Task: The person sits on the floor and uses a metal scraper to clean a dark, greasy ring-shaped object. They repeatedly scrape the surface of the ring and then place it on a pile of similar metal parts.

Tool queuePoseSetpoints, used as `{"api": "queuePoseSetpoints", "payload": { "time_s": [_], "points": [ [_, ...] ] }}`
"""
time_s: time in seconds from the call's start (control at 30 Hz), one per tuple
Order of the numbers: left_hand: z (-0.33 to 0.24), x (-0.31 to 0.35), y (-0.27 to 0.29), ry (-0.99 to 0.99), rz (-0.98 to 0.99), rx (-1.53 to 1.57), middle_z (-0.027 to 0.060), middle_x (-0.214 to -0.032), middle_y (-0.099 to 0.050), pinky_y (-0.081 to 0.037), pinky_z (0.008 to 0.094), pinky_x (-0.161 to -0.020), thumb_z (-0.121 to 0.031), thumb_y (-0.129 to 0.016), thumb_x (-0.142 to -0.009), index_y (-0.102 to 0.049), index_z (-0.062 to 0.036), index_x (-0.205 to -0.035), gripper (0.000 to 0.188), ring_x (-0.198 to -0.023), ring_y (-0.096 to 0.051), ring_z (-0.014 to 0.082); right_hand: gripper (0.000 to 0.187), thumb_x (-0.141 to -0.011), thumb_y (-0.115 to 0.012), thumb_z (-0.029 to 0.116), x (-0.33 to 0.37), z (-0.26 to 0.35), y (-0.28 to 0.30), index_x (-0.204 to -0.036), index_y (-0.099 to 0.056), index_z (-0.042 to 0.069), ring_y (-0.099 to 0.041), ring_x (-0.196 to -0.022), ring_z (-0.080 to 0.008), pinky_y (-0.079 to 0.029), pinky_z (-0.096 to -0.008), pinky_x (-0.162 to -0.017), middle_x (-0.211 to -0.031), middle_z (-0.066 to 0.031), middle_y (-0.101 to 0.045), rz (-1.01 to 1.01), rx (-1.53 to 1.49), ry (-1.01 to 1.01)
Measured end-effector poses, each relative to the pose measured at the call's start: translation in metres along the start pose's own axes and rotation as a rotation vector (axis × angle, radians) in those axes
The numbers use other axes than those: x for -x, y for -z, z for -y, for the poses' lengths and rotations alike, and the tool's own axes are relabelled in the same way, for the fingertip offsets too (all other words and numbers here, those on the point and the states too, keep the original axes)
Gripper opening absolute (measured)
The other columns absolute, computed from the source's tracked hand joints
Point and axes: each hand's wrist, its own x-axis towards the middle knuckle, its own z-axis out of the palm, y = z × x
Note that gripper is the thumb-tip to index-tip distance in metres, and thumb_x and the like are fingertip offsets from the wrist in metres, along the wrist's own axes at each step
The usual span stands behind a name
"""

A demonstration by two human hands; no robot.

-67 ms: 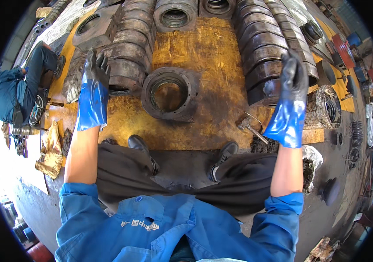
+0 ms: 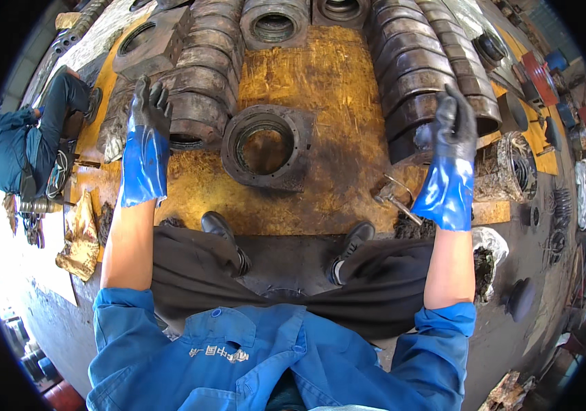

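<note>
My left hand (image 2: 148, 113), in a black glove with a blue cuff, is raised with its fingers stretched apart and nothing in it. It is nearest to the left row of worn metal rings (image 2: 205, 89). On the other side, my right hand (image 2: 455, 130) wears a matching glove and is held up with the fingers extended, also empty. Behind it runs the right row of dark metal rings (image 2: 413, 68). Between the hands, a thick block with a round bore (image 2: 265, 147) rests on the stained yellow board (image 2: 341, 171).
A hammer (image 2: 399, 202) lies near the board's front right edge. Square bored blocks (image 2: 274, 29) stand at the back. At the far left, another person (image 2: 29, 151) in blue sits low. A plastic-wrapped roll (image 2: 505, 168) lies at right, near a bag of dark scraps (image 2: 488, 260).
My right hand has dipped slightly and its fingers have tilted a little to the left. The left hand stays almost where it was.
</note>
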Motion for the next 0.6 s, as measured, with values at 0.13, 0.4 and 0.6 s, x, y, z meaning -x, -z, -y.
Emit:
{"api": "queuePoseSetpoints", "payload": {
  "time_s": [0.13,0.4,0.6],
  "points": [
    [0.001,-0.003,0.017,-0.032,0.102,-0.030,0.0150,-0.157,-0.026,-0.016,0.0402,-0.117,-0.054,-0.058,-0.090,-0.029,-0.0200,-0.152,0.076,-0.143,-0.028,0.0275,0.039,-0.097,-0.058,0.034,0.010,0.002,-0.015,-0.121,-0.061,0.004,-0.062,-0.097,-0.0198,-0.050,-0.0307,-0.083,-0.106,-0.0094,-0.065,0.041,0.013,-0.076],
    [0.017,-0.005,0.010,0.038,0.073,-0.047,0.0127,-0.152,-0.035,-0.026,0.0415,-0.110,-0.052,-0.060,-0.090,-0.045,-0.0267,-0.142,0.060,-0.137,-0.038,0.0261,0.031,-0.094,-0.060,0.036,0.010,-0.004,-0.022,-0.114,-0.066,0.014,-0.066,-0.099,-0.0323,-0.053,-0.0402,-0.085,-0.106,-0.0143,-0.068,0.054,0.130,0.187],
    [0.025,0.004,0.002,0.102,0.065,-0.082,0.0102,-0.154,-0.032,-0.025,0.0405,-0.112,-0.053,-0.057,-0.092,-0.040,-0.0223,-0.145,0.064,-0.138,-0.035,0.0265,0.038,-0.093,-0.061,0.040,0.011,-0.007,-0.012,-0.117,-0.064,0.010,-0.064,-0.104,-0.0315,-0.051,-0.0392,-0.088,-0.110,-0.0162,-0.066,0.092,0.179,0.135]
  ]
}}
